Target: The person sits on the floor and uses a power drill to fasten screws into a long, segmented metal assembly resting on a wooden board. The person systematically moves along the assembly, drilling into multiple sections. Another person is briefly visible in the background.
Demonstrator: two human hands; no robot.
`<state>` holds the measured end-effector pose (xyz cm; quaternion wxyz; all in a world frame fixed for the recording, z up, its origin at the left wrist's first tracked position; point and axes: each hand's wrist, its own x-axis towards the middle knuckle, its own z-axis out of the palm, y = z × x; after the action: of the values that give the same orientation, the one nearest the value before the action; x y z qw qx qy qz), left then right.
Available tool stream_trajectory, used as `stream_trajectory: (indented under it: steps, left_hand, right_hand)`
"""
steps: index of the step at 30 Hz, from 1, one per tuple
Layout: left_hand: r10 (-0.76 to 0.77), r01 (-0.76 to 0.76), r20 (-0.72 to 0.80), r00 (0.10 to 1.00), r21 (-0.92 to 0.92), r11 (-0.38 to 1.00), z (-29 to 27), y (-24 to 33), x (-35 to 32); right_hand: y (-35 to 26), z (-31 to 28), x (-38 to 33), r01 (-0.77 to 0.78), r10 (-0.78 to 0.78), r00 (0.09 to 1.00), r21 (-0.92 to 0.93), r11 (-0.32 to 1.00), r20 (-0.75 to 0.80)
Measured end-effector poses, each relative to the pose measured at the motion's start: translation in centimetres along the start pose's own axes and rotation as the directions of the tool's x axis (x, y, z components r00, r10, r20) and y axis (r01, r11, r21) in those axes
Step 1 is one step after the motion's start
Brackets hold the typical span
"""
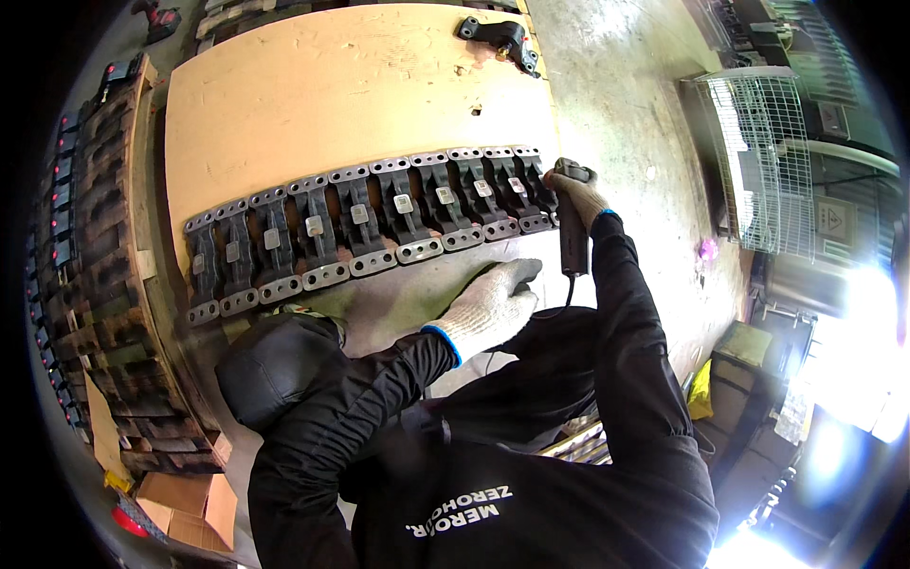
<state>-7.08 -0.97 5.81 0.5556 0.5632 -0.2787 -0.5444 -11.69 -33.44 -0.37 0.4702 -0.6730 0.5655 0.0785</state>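
Observation:
My right hand (582,192), in a pale knit glove, is closed around the head end of a black corded power tool (573,237), shaped like an angle grinder. Its body points down toward me, and its working end is hidden at the right end of a row of dark metal brackets (403,206). Several of these brackets stand side by side, with drilled end flanges and small pale label plates. My left hand (495,308), gloved with a blue cuff, hovers on the near side of the row, apart from it. Its thumb and fingers are apart, holding nothing.
The brackets lie along the near edge of a tan board (332,90). A separate dark bracket (502,43) rests at its far right corner. Stacked wooden pallets (104,247) stand left, above a cardboard box (190,507). A wire mesh cage (763,161) is at right.

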Motion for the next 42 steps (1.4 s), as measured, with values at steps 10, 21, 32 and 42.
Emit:
stream_trajectory:
  steps: [10, 21, 32, 42]
  left_hand:
    - [0.007, -0.007, 0.015, 1.0, -0.001, 1.0, 0.3, 0.4, 0.6]
    - [0.026, -0.026, 0.007, 1.0, -0.024, 0.999, 0.5, 0.2, 0.6]
    - [0.012, -0.011, 0.016, 1.0, -0.024, 1.0, 0.5, 0.6, 0.4]
    - [-0.014, 0.015, 0.02, 1.0, -0.044, 0.999, 0.6, 0.6, 0.1]
  right_hand:
    - [1.5, 0.2, 2.6, 0.054, -0.06, 0.993, -0.06, 0.997, -0.103]
    - [1.2, -0.3, 2.2, 0.034, -0.037, 0.999, -0.113, 0.993, -0.024]
    - [1.0, 0.2, 2.0, 0.029, -0.031, 0.997, -0.024, 0.999, -0.066]
    - [-5.0, -0.3, -3.5, 0.203, -0.182, 0.972, 0.135, 0.97, -0.147]
